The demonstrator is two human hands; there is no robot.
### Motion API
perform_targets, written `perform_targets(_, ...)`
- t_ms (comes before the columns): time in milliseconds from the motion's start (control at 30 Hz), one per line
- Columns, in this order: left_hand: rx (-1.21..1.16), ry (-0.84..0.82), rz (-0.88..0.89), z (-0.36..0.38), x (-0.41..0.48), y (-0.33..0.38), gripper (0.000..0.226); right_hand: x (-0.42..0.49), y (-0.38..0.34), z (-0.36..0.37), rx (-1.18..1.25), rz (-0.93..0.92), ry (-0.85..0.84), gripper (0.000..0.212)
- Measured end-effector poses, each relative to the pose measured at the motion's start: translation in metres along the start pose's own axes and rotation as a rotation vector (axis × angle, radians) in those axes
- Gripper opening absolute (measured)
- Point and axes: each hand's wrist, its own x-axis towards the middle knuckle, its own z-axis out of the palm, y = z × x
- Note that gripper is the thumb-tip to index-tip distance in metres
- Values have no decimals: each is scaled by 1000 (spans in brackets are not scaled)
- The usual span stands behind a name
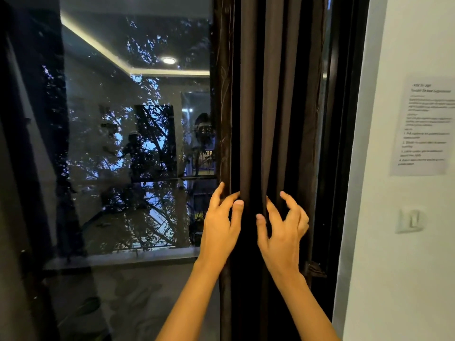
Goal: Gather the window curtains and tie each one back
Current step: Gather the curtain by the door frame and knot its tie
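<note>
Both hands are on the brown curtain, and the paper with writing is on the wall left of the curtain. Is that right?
Not quite. In the head view the left hand and right hand are on the brown curtain, but the paper with writing is on the wall right of the curtain, not left.

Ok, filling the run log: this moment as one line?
gather curtain; left hand pinches it; right hand curled at it, grip unclear; untied

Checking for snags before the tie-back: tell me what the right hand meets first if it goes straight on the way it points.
The right hand points up and forward into the dark brown curtain; its folds come first. Whether the fingertips touch it now is unclear.
</note>
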Motion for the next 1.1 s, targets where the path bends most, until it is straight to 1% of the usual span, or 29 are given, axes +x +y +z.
perform_targets(33,-3,15,7,-1,1,-1,37,2,-3,-1,38,-17,-11,40)
perform_targets(100,-9,51,34,-1,2,-3,28,3,-8,-3,146,-19,-100,45)
perform_targets(200,-28,78,60,-2,-1,-5,26,1,-18,-5,233,21,-187,50)
perform_targets(300,-47,90,67,-3,-6,-6,22,-3,-25,-7,303,48,-205,49)
perform_targets(367,-74,81,56,-5,-8,-6,20,-7,-26,-8,357,57,-221,43)
perform_targets(467,-133,68,23,-8,-11,-5,18,-12,-30,-9,457,125,-229,36)
perform_targets(567,-158,66,0,-9,-13,-6,17,-16,-35,-10,506,181,-240,39)
perform_targets(667,-174,66,-27,-9,-19,-6,18,-20,-39,-11,514,208,-258,43)
perform_targets(767,-197,64,-56,-10,-24,-7,25,-24,-38,-11,472,229,-246,39)
perform_targets(833,-201,92,-61,-13,-29,-10,27,-26,-29,-12,348,277,-196,32)
perform_targets(933,-193,106,-96,-17,-39,-20,27,-29,-9,-17,200,376,-129,32)
perform_targets(1000,-176,44,-137,-13,-46,-26,27,-34,-6,-17,203,374,-165,32)
perform_targets(1100,-181,-36,-172,-2,-57,-25,26,-48,-15,-13,259,345,-274,31)
